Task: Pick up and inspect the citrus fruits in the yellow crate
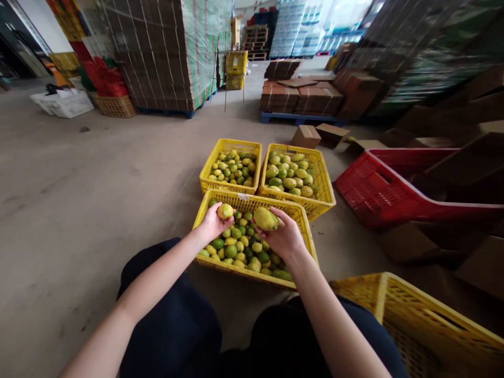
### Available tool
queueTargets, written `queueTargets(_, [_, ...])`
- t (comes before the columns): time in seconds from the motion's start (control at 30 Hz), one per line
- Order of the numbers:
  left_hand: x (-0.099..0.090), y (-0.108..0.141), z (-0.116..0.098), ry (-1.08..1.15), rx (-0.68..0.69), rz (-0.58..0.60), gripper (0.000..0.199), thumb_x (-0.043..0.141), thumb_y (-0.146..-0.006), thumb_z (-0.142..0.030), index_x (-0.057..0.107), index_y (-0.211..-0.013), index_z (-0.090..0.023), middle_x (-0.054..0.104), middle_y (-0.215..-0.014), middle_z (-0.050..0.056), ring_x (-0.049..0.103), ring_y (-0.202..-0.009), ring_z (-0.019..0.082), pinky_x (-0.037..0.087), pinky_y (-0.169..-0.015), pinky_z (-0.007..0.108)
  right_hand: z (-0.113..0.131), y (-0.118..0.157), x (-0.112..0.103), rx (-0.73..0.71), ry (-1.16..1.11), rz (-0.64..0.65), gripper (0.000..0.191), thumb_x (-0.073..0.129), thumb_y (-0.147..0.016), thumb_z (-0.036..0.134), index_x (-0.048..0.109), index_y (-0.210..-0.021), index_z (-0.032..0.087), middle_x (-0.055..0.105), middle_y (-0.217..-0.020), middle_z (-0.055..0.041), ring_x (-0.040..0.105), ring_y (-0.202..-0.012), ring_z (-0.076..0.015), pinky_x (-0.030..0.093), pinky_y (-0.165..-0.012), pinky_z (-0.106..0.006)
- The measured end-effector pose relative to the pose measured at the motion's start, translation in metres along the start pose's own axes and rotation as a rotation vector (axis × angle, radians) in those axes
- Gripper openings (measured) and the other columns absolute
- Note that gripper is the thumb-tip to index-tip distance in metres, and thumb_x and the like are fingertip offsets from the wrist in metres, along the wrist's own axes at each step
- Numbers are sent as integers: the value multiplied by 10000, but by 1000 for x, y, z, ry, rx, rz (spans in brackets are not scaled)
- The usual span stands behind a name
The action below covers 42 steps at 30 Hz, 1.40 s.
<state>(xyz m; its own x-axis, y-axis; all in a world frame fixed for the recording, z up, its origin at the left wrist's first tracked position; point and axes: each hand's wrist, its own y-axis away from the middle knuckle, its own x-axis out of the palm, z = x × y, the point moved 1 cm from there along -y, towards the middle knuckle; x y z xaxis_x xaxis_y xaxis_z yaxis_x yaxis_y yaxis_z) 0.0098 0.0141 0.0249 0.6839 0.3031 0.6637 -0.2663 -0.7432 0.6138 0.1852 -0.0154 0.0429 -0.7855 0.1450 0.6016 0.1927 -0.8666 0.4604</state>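
Observation:
My left hand [214,223] is closed round a small yellow lemon [226,211], held above the near yellow crate [307,231]. A larger, longer yellow-green lemon [265,219] rests in my right hand [285,236], its fingers wrapped round the fruit's right side and underside. Both hands are over the near crate, apart from each other. Beneath them, loose green and yellow lemons [231,251] fill the crate's lower part; my hands and forearms hide some of them.
Behind stand two more yellow crates of lemons, a left one [201,176] and a right one [328,184]. A red crate [362,194] with cardboard is at right. Another yellow crate [384,299] sits beside my right leg. Flattened cartons [279,97] lie stacked on a blue pallet [299,118].

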Motion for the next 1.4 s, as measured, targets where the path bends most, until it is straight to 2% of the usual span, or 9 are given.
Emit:
queueTargets(0.13, [-5, 3, -3, 3, 55, 65, 269, 373, -861, -287, 550, -803, -93, 588, -640, 72, 430, -381, 64, 312, -303, 154, -1, -2, 2, -24, 14, 55, 123, 557, -723, 270, 628, -718, 171, 679, -697, -48, 625, -658, -169, 373, -380, -220])
queueTargets(0.27, [-6, 6, -8, 1, 107, 61, 224, 403, -844, -250, 551, -772, -97, 586, -639, 72, 504, -447, 94, 406, -373, 182, -2, -2, 5, -39, 26, 92, 78, 564, -717, 207, 636, -705, 181, 668, -679, -15, 588, -584, -128, 396, -415, -218])
queueTargets(0.4, [-4, 10, -8, 19, 190, 63, 77, 478, -813, -138, 549, -801, -111, 609, -684, 58, 603, -613, 130, 540, -585, 242, -5, -3, 7, -74, 38, 85, 37, 607, -682, 184, 637, -704, 181, 675, -714, -18, 614, -652, -152, 487, -545, -261])
queueTargets(0.5, [-2, 14, -5, 0, 278, 162, 54, 512, -792, -90, 549, -823, -113, 631, -766, 63, 638, -731, 150, 546, -718, 277, -9, -5, 9, -110, 23, 40, 99, 678, -615, 155, 588, -640, 191, 665, -710, -1, 619, -690, -162, 515, -618, -292])
queueTargets(0.67, [2, 15, 3, -20, 357, 259, 100, 580, -769, -115, 528, -854, -125, 636, -840, 58, 651, -825, 172, 520, -768, 270, -19, -10, 12, -136, 58, -14, 233, 740, -541, 134, 539, -639, 201, 612, -622, 38, 574, -580, -113, 484, -543, -233])
queueTargets(0.8, [3, 11, 10, -46, 401, 250, 186, 628, -741, -136, 496, -866, -171, 627, -840, 13, 640, -855, 147, 496, -772, 246, -26, -10, 15, -140, 76, -37, 263, 754, -524, 143, 553, -684, 203, 623, -653, 29, 581, -602, -121, 474, -524, -223])
queueTargets(0.97, [-7, 5, 18, -225, 511, 146, 294, 703, -687, -189, 503, -903, -195, 607, -902, -8, 603, -843, 113, 468, -801, 259, -24, -9, 14, -171, 19, -16, 240, 758, -531, 159, 579, -685, 204, 634, -670, 29, 571, -599, -118, 482, -540, -230])
queueTargets(1.13, [-14, 0, 24, -417, 440, 206, 325, 691, -705, -349, 553, -926, -154, 607, -977, 63, 590, -862, 160, 485, -734, 283, -21, -10, 9, -201, -28, 6, 184, 744, -542, 168, 612, -668, 196, 668, -718, 19, 594, -663, -134, 508, -593, -242])
queueTargets(1.4, [-6, 10, 14, -614, 418, 201, 260, 594, -764, -329, 611, -972, -173, 604, -1069, 74, 558, -975, 196, 501, -753, 296, -21, -8, 10, -99, -64, 28, 106, 654, -621, 173, 657, -726, 183, 702, -786, -14, 636, -808, -205, 549, -735, -352])
